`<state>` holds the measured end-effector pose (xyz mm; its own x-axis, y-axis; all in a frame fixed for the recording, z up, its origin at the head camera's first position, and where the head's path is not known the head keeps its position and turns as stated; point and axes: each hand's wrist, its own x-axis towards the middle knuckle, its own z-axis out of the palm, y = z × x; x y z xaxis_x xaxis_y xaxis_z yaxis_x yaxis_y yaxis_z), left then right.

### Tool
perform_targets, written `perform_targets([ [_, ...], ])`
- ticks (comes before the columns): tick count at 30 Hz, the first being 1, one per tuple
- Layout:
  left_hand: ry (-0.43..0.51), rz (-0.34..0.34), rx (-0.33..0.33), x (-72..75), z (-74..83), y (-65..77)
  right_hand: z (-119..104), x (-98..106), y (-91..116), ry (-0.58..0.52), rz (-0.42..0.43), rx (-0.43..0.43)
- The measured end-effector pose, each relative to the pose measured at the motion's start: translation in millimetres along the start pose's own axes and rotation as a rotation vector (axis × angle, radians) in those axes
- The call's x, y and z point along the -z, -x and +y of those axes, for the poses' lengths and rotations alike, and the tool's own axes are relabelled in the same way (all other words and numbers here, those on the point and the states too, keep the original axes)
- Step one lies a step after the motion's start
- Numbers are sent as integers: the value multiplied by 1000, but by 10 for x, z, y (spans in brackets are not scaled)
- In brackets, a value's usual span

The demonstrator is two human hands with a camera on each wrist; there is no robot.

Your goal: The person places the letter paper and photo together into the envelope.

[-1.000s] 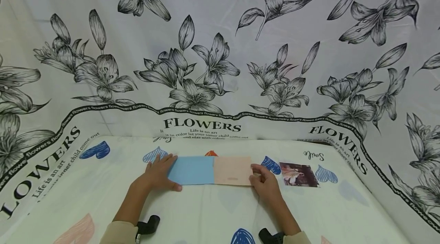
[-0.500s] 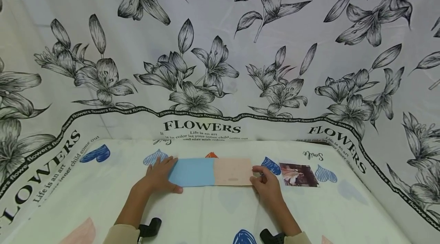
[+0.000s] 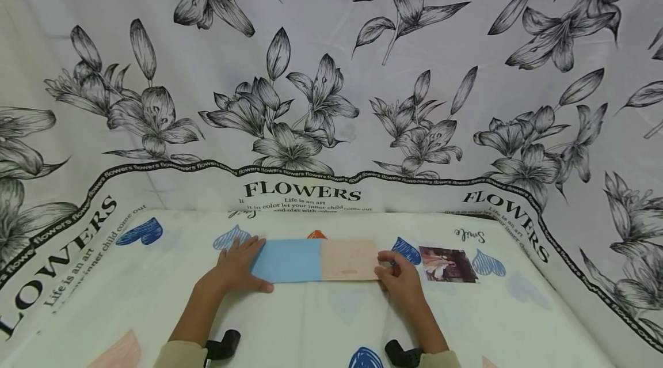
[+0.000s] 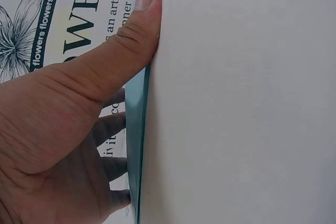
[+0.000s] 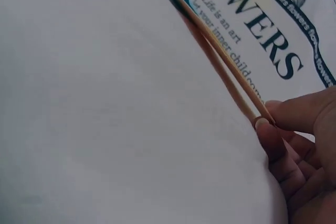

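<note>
A flat card (image 3: pixel 321 260) lies on the cloth in the head view, its left half blue and its right half peach, with a small mark near the peach half's front edge. My left hand (image 3: pixel 239 267) rests spread on the blue end, thumb along the near side. In the left wrist view, the left thumb (image 4: pixel 139 30) touches the card's thin blue edge (image 4: pixel 137 129). My right hand (image 3: pixel 400 279) pinches the peach end between thumb and finger. Seen edge-on in the right wrist view, the card (image 5: pixel 226 59) shows two layers with a narrow gap.
A small printed photo (image 3: pixel 448 265) lies right of my right hand. White cloth (image 3: pixel 311 327) printed with hearts covers the table, and a floral curtain (image 3: pixel 331 86) hangs behind. Black wrist-worn devices (image 3: pixel 224 345) show at both wrists.
Both hands and the card hold nearly the same place. The whole head view has only shifted slightly.
</note>
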<state>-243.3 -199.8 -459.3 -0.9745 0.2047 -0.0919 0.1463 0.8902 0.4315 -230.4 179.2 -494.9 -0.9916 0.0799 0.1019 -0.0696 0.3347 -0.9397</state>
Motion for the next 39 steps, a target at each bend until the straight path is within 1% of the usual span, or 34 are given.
perform_targets([
  [3,5,0,-5,17,3,17,-8,-16,-24,-24,11,-19],
  [5,14,0,-6,19,4,21,-27,-33,-41,-33,33,-51],
  [8,23,-3,-3,12,9,20,-65,-65,-66,-30,88,-99],
  [14,26,-6,-2,-10,34,4,-90,-114,-126,17,212,-169],
  [18,25,-2,-14,18,58,21,-97,-139,-143,11,249,-194],
  [23,19,-1,-12,44,55,48,-122,-171,-139,-7,247,-204],
  [28,10,-7,5,16,16,36,-132,-179,-125,18,215,-199],
  [33,9,-1,11,-16,-2,28,-133,-161,-126,4,181,-204],
  [39,12,-6,12,8,14,24,-150,-142,-155,-3,165,-212],
])
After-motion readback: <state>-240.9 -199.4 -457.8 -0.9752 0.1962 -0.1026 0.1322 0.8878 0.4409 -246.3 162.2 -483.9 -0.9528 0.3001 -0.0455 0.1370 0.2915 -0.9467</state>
